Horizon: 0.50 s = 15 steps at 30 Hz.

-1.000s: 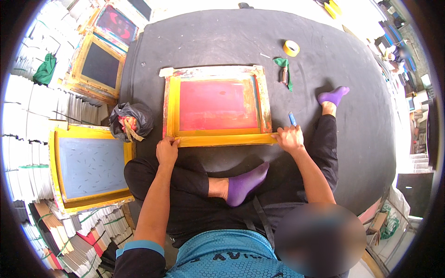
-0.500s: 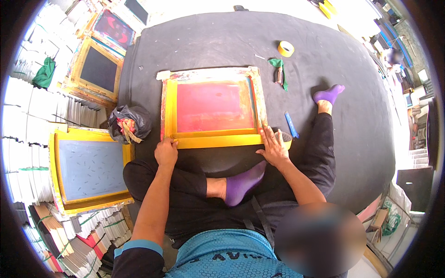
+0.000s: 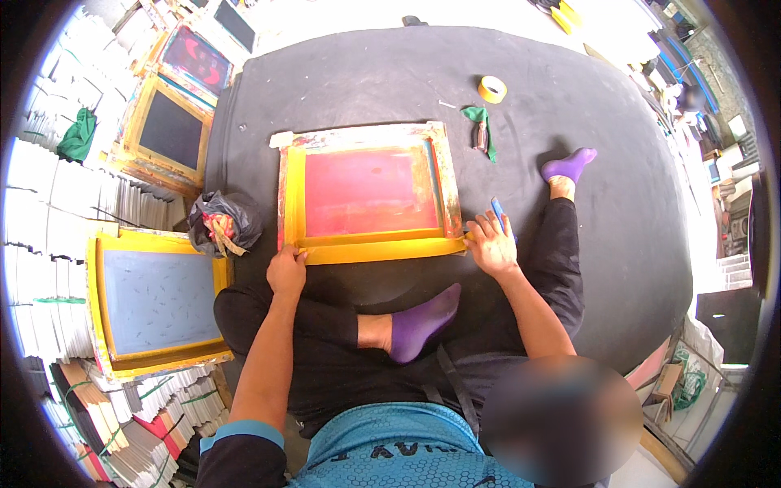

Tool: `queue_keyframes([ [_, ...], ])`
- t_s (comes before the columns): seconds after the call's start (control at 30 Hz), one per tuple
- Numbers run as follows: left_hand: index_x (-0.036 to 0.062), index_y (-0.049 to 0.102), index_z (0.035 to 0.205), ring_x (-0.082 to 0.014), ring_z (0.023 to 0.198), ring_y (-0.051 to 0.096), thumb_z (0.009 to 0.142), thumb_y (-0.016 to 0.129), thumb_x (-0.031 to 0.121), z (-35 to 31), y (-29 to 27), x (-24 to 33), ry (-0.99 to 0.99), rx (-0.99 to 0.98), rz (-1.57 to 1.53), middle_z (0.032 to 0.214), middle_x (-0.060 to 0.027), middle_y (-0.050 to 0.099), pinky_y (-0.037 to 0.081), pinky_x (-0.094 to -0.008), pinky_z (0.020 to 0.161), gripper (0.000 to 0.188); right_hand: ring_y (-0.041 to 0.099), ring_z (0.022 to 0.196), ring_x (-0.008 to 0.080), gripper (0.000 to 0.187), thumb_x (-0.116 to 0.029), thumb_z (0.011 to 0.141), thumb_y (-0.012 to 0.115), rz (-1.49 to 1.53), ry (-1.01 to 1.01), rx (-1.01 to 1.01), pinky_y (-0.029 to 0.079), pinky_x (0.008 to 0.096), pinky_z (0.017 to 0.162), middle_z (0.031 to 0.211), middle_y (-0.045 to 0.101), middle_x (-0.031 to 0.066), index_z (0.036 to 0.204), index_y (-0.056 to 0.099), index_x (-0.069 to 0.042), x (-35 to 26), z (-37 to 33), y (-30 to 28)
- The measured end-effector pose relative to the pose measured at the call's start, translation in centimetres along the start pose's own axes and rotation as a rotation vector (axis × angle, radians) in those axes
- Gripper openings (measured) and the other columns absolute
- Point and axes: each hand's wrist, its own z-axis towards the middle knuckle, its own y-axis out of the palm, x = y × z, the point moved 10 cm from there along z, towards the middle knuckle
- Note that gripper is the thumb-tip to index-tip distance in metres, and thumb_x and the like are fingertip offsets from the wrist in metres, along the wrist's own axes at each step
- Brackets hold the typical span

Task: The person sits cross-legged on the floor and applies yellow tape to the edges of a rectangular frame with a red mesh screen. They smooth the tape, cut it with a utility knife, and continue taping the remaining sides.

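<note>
A screen printing frame (image 3: 366, 137) with a pink-red mesh (image 3: 358, 191) lies flat on the black padded surface before me. Yellow tape (image 3: 382, 250) covers its left inner side and its near side. At the near left corner, my left hand (image 3: 286, 270) is closed on the frame's edge, thumb against the tape. By the near right corner my right hand (image 3: 493, 246) has its fingers bent at the tape's end; what lies beneath the palm is hidden. A blue utility knife (image 3: 497, 206) shows just beyond the right fingertips, partly covered by them.
A yellow tape roll (image 3: 492, 89) and a green cloth (image 3: 490, 145) with a small dark bottle lie at the far right. To the left are a black plastic bag (image 3: 244, 211), another taped screen (image 3: 154, 301), more frames and stacks of paper (image 3: 53, 183). My legs flank the near side.
My right hand has shifted right and off the frame's corner, now covering the dark-centred item and part of the knife. The left hand stays at the near left corner.
</note>
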Motion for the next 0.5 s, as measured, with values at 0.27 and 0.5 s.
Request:
queue_keyframes([
  [0.27,0.0077,0.074,0.100,-0.0373,0.091,0.074,0.090,0.079,0.031,-0.1,-0.3,0.0,-0.024,-0.017,0.053,0.095,-0.0146,0.076,0.057,-0.0498,0.080,0.026,0.063,0.108,0.0346,0.022,-0.035,0.096,0.064,0.030,0.147,-0.151,0.045,0.0562,0.103,0.099,0.069,0.0128,0.101,0.075,-0.017,2.5,-0.2,2.3],
  [0.5,0.0089,0.074,0.099,-0.0371,0.091,0.074,0.090,0.079,0.032,-0.2,-0.1,-0.3,-0.019,-0.015,0.100,0.095,-0.0146,0.077,0.057,-0.0503,0.079,0.025,0.063,0.097,0.0308,0.016,-0.032,0.091,0.068,-0.090,0.073,-0.080,0.045,0.0529,0.094,0.088,0.066,0.0093,0.090,0.076,-0.018,1.2,-0.1,2.3],
])
